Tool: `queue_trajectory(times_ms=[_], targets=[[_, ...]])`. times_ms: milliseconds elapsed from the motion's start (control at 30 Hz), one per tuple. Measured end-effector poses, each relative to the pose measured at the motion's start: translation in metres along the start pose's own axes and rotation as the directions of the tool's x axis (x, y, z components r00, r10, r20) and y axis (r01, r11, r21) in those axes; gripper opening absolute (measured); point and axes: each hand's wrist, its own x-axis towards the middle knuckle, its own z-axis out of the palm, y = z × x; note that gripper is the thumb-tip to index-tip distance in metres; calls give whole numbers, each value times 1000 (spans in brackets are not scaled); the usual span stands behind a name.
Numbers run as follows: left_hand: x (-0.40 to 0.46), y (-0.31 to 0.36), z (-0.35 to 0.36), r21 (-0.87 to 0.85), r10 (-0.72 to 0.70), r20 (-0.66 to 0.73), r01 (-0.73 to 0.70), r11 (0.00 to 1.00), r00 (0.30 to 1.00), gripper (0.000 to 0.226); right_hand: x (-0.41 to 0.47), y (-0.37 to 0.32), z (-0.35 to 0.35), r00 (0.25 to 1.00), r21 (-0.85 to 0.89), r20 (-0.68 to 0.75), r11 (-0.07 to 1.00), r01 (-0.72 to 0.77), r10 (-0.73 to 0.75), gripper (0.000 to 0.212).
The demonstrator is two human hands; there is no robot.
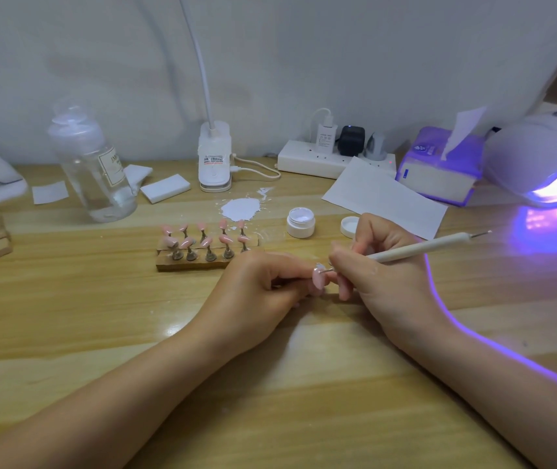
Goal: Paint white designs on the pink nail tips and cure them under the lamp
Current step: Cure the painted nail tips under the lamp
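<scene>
Both hands meet low over the pale wooden tabletop (pixel 67 299), just in front of the person. Her left hand (pixel 257 286) has its fingers curled in, pinching a single glossy pink nail tip (pixel 318 278) on its small stand, holding it up between the two hands. Her right hand (pixel 372 262) grips a slim white dotting pen (pixel 419 247) the way one holds a pencil, fingers closed round the barrel, with the near metal tip touching or almost touching the top of that nail; the far metal tip points off toward the lamp.

From where I stand this looks like the painting step itself: a white mark being laid on one tip, though whatever is on the nail is too small to make out. Behind the hands, a wooden block of pink nail tips on metal pegs (pixel 207 247) waits in two rows, so I'd guess a good share of the work lies ahead. Just beyond the right hand sits a small open white jar of white gel (pixel 300 222), its round white lid (pixel 350 226) beside it, and a splash of white paint on the table (pixel 240 209) further back.

At the far right a white curing lamp (pixel 537 164) is lit, throwing violet light across the wood. Next, I'd say, she needs a steady, light touch to finish the design without smearing it, perhaps reloading the pen at the jar, then a level carry over to the lamp's mouth so the wet white does not run.
</scene>
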Motion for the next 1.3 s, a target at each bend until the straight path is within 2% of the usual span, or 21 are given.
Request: queue_trajectory(times_ms=[1300], targets=[[0, -1, 0, 10, 13, 1, -13, 1000, 1000, 14, 1, 2, -1, 1000, -14, -8, 1000, 6, -6, 39]])
